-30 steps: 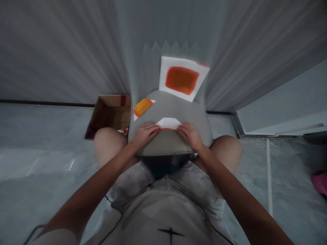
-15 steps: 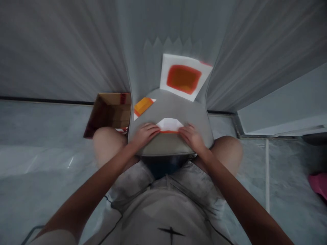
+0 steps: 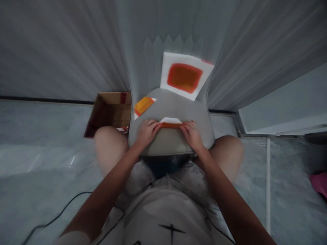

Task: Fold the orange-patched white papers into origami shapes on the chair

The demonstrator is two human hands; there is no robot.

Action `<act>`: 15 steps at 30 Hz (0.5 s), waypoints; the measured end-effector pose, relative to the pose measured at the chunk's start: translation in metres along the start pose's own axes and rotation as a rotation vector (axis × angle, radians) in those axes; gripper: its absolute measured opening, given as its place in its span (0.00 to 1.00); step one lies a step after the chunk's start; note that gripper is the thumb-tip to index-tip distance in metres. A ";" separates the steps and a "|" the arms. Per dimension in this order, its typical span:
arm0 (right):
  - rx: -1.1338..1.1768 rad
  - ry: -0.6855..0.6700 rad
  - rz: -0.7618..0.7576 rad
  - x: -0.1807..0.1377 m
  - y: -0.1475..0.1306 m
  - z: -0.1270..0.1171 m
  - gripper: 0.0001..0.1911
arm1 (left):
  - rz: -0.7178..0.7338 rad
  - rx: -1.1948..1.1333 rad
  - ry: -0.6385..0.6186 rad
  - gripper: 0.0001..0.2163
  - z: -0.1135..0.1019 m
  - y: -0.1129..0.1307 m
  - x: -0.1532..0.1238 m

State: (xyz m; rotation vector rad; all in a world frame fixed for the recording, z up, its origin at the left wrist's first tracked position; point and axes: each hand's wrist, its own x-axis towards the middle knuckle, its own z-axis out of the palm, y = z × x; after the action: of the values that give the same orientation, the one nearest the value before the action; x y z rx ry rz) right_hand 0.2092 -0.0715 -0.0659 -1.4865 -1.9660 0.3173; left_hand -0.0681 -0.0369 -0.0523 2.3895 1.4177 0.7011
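A folded paper [image 3: 170,123], white above and orange along its near edge, lies on the grey chair seat [image 3: 171,105] in front of me. My left hand [image 3: 146,132] pinches its left end with curled fingers. My right hand [image 3: 191,134] pinches its right end the same way. Both hands rest on the seat, with the orange strip folded up between them.
A white sheet with an orange patch [image 3: 184,76] leans against the chair back. A small folded orange and white paper [image 3: 143,105] lies at the seat's left. An open cardboard box [image 3: 109,112] stands on the floor to the left. A cable [image 3: 51,217] crosses the floor; something pink [image 3: 320,183] sits far right.
The near orange edge of the paper has been folded upward, so less white shows. Both hands moved slightly away from me. The view shifted and a cable now shows.
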 end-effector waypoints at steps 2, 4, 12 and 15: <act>-0.031 0.009 0.041 0.003 0.000 0.004 0.22 | -0.020 0.020 0.007 0.18 0.001 0.000 0.001; -0.066 0.027 0.066 0.005 -0.001 0.007 0.23 | -0.025 0.036 0.015 0.18 0.002 0.001 0.001; -0.098 0.074 0.099 0.005 0.000 0.014 0.22 | -0.028 0.139 0.048 0.18 0.004 0.006 -0.001; -0.121 0.112 0.142 0.006 0.001 0.016 0.22 | -0.057 0.163 0.052 0.19 0.005 0.008 0.000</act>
State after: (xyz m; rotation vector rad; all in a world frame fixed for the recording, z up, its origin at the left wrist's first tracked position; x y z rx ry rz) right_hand 0.1991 -0.0630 -0.0770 -1.6888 -1.8233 0.1742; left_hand -0.0597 -0.0411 -0.0526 2.4575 1.6151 0.6618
